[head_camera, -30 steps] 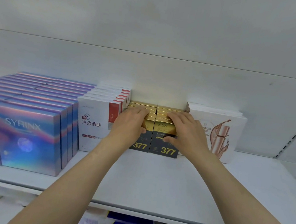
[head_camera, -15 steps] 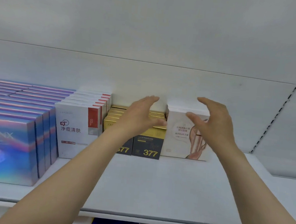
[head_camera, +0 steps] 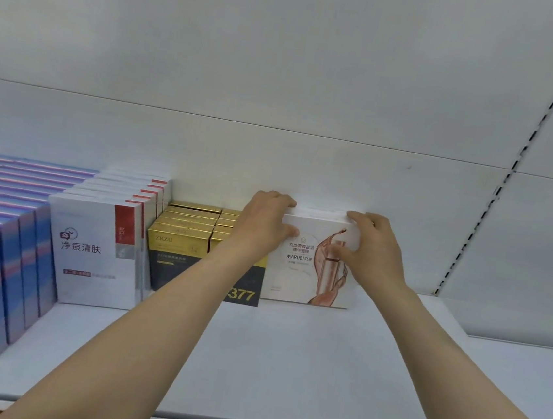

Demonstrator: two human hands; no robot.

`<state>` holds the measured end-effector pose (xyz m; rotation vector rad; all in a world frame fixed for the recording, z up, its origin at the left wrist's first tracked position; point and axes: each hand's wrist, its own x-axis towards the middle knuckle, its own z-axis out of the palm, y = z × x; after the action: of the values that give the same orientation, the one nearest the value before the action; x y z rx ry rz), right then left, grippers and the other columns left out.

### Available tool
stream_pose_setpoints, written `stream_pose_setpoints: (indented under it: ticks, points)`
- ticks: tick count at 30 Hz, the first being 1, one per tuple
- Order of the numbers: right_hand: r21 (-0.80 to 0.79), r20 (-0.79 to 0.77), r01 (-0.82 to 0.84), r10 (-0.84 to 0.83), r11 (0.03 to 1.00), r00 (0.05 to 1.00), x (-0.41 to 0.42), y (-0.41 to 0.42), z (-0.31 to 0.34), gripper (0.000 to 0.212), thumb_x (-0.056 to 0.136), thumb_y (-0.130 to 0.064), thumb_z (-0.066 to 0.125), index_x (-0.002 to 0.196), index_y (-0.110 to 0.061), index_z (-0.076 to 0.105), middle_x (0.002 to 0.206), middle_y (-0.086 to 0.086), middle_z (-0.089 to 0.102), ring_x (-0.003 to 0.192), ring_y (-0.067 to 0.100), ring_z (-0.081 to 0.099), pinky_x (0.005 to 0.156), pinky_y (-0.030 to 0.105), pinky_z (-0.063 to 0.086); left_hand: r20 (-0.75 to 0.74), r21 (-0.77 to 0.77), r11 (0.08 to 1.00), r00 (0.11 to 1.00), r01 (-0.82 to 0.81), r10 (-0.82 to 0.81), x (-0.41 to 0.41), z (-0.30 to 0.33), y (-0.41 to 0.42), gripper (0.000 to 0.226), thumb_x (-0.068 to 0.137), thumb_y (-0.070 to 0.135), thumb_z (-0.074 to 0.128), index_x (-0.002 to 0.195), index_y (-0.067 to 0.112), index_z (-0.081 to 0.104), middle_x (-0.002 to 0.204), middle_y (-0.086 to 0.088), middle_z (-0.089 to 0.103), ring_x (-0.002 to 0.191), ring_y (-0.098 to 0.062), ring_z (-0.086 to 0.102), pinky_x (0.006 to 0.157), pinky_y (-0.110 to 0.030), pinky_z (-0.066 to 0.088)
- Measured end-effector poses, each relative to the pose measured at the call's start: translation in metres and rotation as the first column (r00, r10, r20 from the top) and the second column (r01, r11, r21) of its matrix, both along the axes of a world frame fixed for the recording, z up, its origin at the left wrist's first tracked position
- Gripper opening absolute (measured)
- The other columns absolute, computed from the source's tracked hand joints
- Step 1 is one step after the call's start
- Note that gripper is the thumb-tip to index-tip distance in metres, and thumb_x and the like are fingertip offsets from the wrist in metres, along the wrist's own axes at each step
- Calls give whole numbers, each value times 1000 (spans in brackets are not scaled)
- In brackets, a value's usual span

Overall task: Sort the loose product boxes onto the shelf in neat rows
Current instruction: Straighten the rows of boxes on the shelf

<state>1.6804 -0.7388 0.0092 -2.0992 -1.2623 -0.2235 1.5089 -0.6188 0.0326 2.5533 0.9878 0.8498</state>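
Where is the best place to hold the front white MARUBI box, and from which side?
Probably its two upper corners, from the front. The MARUBI box stands upright, its top edge free, where the left hand and right hand already grip it; gold boxes crowd its left side.

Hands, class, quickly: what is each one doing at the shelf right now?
Left hand: grips the top left corner of the white rectangular cardboard Marubi box.
Right hand: grips that box's top right corner.
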Motion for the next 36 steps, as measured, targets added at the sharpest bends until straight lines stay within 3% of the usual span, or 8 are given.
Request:
stream_pose_setpoints:
  ticks: [6,10,16,19,21,28,33,36]
  points:
    - [-25,96,16,-14,1000,995,1,-2,2,68,79,-43,76,139,-25,47,142,3,42,131,22,39,87,38,47,-41,-11,1000,999,-2,2,-10,2,-3,59,87,37,68,140,21,48,144,2,48,133,-18,39,106,-35,34]
    - [-29,201,28,-21,999,979,-10,-4,4,74,81,-47,73,143,-19,44,153,7,35,142,25,26,106,42,36,3,-130,990,999,-49,50,-55,18,1,66,84,46,69,142,23,48,148,3,46,136,-19,40,108,-34,33]
    - [188,257,-260,208,947,944,-74,7,0,59,77,-41,80,128,-17,61,133,4,57,126,22,45,97,40,45,-78,-165,977,989,-138,126,-125,11,2,64,83,52,66,140,26,50,140,2,52,131,-22,46,103,-35,38]
    - [37,293,-326,302,945,907,-100,23,-4,70,72,-46,82,133,-23,58,145,5,48,138,26,36,106,44,36,-132,-158,985,990,-62,41,-129,-1,7,50,82,50,69,123,25,60,113,7,64,107,-18,58,86,-33,47]
    - [-94,364,-292,306,952,880,-108,32,-6,72,73,-48,80,137,-27,54,154,6,38,146,28,25,115,46,26,-196,-88,995,980,-48,30,-129,-6,13,48,80,50,70,119,23,61,106,6,61,101,-17,56,82,-34,45]
    - [-195,438,-186,255,963,862,-119,40,-4,55,73,-42,82,125,-30,66,152,11,43,146,33,28,115,51,23,-228,11,1000,973,-27,29,-137,-16,23,59,87,48,64,138,23,49,138,1,53,127,-20,47,101,-36,41]
    - [-207,455,-126,209,970,866,-129,38,-2,54,75,-40,81,126,-31,65,153,10,41,146,33,26,116,51,22,-207,117,993,977,-30,54,-136,-21,25,50,88,51,61,128,22,55,123,3,60,116,-19,52,92,-34,43]
    - [-215,472,-73,169,974,865,-137,38,-3,54,75,-37,82,126,-29,64,153,12,41,146,35,27,116,51,22,-191,122,992,980,-39,62,-135,-24,30,57,89,53,58,135,21,52,135,2,55,125,-21,47,100,-37,40]
